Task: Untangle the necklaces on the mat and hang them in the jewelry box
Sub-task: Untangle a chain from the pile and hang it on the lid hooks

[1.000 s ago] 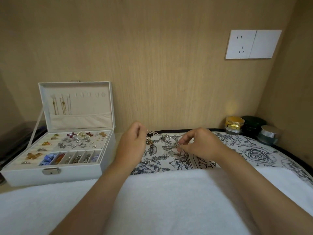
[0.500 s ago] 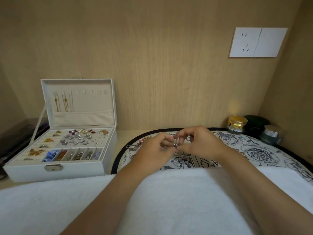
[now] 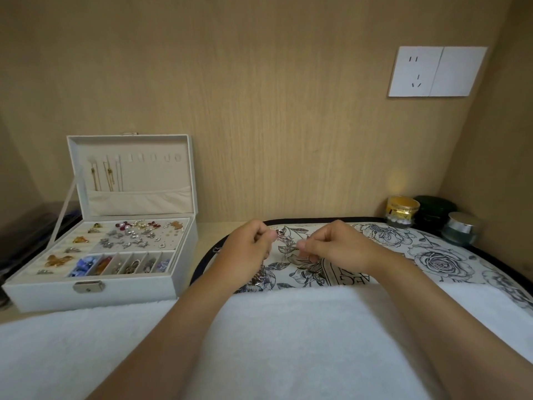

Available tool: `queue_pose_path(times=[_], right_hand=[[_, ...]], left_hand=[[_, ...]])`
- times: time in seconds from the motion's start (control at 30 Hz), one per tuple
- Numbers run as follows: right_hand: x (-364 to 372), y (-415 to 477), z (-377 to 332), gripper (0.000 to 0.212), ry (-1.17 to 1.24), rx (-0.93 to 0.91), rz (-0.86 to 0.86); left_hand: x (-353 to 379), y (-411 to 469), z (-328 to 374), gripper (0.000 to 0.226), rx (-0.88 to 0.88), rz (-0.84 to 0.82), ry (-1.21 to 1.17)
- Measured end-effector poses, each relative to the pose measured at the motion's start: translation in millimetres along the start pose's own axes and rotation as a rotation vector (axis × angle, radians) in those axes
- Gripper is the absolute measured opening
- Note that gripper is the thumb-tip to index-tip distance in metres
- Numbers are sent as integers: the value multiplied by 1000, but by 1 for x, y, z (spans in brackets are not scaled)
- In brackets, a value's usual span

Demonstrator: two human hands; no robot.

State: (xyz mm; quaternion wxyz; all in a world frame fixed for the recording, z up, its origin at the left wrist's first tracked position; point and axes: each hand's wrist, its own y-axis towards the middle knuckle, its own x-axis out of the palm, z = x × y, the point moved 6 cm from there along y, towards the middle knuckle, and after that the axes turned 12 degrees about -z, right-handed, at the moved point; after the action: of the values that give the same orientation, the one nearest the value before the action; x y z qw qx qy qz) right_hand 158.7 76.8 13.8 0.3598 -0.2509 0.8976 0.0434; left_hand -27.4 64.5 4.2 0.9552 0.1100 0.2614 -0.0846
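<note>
A thin silver necklace (image 3: 284, 240) stretches between my two hands above the rose-printed mat (image 3: 432, 255). My left hand (image 3: 248, 249) pinches one end, and more chain with a small charm (image 3: 259, 277) hangs below it. My right hand (image 3: 331, 245) pinches the other end, its fingers curled. The white jewelry box (image 3: 95, 290) stands open at the left. Gold chains (image 3: 108, 176) hang from hooks in its raised lid (image 3: 161, 180); several hooks to their right are bare. A bit of chain (image 3: 217, 250) lies by the mat's left edge.
Three jars stand at the back right: a gold one (image 3: 402, 210), a dark green one (image 3: 432, 210) and a silver-lidded one (image 3: 461, 228). A white towel (image 3: 288, 342) covers the near part under my forearms. A wall socket (image 3: 437, 71) sits on the wooden back panel.
My hands came together over the mat half a second ago and have now drawn slightly apart, stretching the chain between them. The view has shifted a little.
</note>
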Motion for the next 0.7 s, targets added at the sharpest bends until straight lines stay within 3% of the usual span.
queue_pose_path(times=[0.13, 0.23, 0.37, 0.53, 0.63, 0.7], right_hand=[[-1, 0, 3, 45, 7, 51, 2], [0, 3, 10, 33, -128, 100, -25], [0, 8, 19, 21, -170, 130, -29], [-5, 6, 20, 19, -170, 119, 15], [-7, 3, 22, 27, -201, 123, 8], [-9, 3, 25, 28, -198, 134, 3]], left_hand=[[-3, 2, -9, 27, -93, 37, -308], [-3, 4, -11, 28, -80, 27, -471], [-15, 1, 0, 29, -34, 111, -500], [-40, -2, -4, 30, 53, 308, -300], [-48, -5, -6, 32, 61, 349, -195], [-50, -8, -4, 34, 31, 336, 6]])
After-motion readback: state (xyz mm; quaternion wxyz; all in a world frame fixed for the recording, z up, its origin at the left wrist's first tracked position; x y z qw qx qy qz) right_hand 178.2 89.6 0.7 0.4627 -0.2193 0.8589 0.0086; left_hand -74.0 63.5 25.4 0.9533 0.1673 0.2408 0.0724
